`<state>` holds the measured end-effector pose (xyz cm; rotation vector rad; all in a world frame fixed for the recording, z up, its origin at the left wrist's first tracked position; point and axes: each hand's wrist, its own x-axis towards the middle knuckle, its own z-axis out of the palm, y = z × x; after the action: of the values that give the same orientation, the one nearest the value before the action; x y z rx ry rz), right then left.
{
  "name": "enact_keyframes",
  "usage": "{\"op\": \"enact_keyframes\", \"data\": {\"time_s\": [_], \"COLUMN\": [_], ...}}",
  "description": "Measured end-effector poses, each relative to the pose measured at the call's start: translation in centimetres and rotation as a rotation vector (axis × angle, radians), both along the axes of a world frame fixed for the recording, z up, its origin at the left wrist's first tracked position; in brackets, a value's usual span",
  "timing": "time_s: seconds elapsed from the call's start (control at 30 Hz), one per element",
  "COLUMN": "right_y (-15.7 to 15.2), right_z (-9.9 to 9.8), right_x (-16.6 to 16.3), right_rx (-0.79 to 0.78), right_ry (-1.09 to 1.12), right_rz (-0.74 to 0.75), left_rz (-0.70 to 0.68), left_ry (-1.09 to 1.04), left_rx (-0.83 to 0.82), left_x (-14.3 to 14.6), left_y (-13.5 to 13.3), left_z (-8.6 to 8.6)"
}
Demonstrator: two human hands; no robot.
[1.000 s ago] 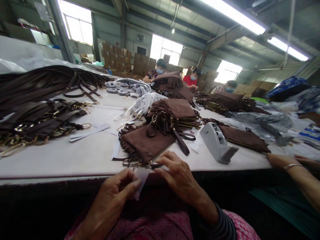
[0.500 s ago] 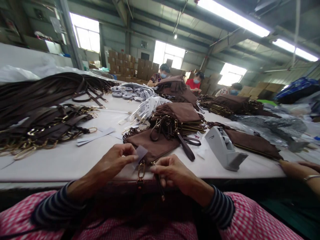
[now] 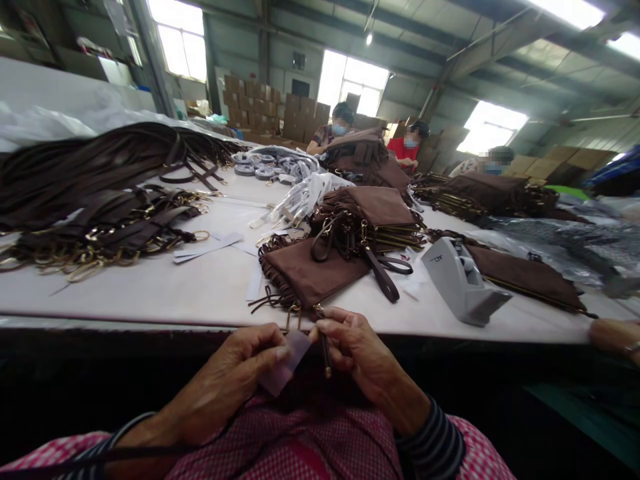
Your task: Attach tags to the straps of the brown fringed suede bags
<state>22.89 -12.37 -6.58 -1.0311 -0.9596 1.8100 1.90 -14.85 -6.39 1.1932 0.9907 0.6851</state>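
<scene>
Your left hand [image 3: 245, 367] is pinched narrow, thumb against fingers, on a thin pale slip [image 3: 287, 363] that hangs tilted just past the table's front edge. Your right hand [image 3: 363, 350] is closed, its fingers curled around a short dark strap [image 3: 327, 363] that hangs down from the near corner of a brown bag [image 3: 315, 270]. That bag lies flat on the white table [image 3: 210, 293] right in front of you, its fringed side to the left, and a gold clip [image 3: 294, 319] sits at its near edge, just above the slip. Behind it, and partly over its far side, stands a stack of bags [image 3: 383, 213] with wrist loops. A grey tape dispenser [image 3: 465, 287] stands to the right, apart from your hands. To the left lie loose paper strips [image 3: 207, 248] and a heap of dark straps with gold hooks [image 3: 95, 227]. At the far right edge, a co-worker's hand [image 3: 615, 339] rests by the table.
</scene>
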Motion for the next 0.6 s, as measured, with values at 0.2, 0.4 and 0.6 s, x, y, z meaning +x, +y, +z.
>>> {"op": "enact_keyframes", "data": {"time_s": [0.2, 0.4, 0.6], "right_y": [-0.9, -0.4, -0.5], "right_z": [0.0, -0.8, -0.9], "right_x": [0.2, -0.2, 0.1], "right_rx": [0.001, -0.049, 0.042], "right_ry": [-0.108, -0.047, -0.183], "right_rz": [0.105, 0.104, 0.133], "left_rz": [0.027, 0.054, 0.072], "left_ry": [0.020, -0.018, -0.100], "left_rx": [0.081, 0.006, -0.071], "left_x": [1.7, 2.4, 2.1], "left_y": [0.0, 0.7, 0.7], "left_z": [0.0, -1.1, -1.7]}}
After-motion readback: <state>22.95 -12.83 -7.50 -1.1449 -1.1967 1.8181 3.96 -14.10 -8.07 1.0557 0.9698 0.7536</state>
